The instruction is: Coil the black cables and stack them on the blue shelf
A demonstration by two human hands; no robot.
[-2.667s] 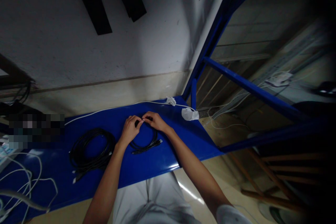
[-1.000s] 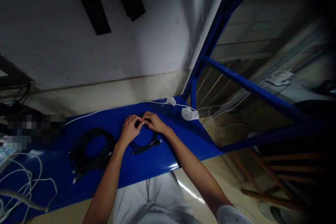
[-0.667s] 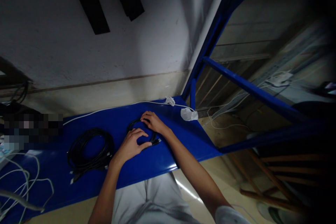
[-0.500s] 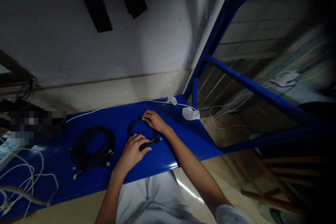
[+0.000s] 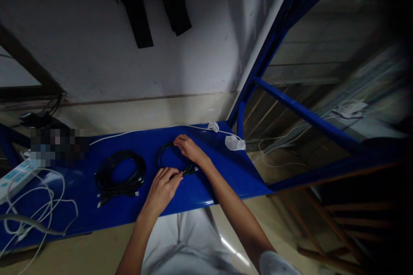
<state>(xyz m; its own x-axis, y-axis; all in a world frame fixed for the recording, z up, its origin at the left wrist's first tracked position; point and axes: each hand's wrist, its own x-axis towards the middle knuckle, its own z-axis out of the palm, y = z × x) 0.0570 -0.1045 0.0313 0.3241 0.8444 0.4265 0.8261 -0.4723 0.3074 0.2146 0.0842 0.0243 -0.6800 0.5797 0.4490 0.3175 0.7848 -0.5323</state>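
A coiled black cable (image 5: 161, 153) lies on the blue table (image 5: 200, 193) in front of me, with a light-coloured plug end at its right. My left hand (image 5: 164, 187) grips the near side of the coil, its thumb and fingers closed at the cable. On the far side, my right hand (image 5: 187, 148) has its fingers bent round the loop; part of the cable is hidden beneath it. To the left rests a larger bundle of coiled black cables (image 5: 106, 176), with several pale connector ends at its near side, touched by neither hand.
A white power strip (image 5: 16, 180) and tangled white cords (image 5: 48, 206) occupy the table's left end. Crumpled white plastic (image 5: 235, 142) sits at the far right corner. A blue metal frame (image 5: 300, 107) rises on the right, near a wooden chair (image 5: 342, 223). Dark trousers (image 5: 142, 17) hang on the wall.
My left hand's thumb has come in from being spread to close against the fingers at the cable. My right hand stays on the coil's far side. The view has shifted slightly.
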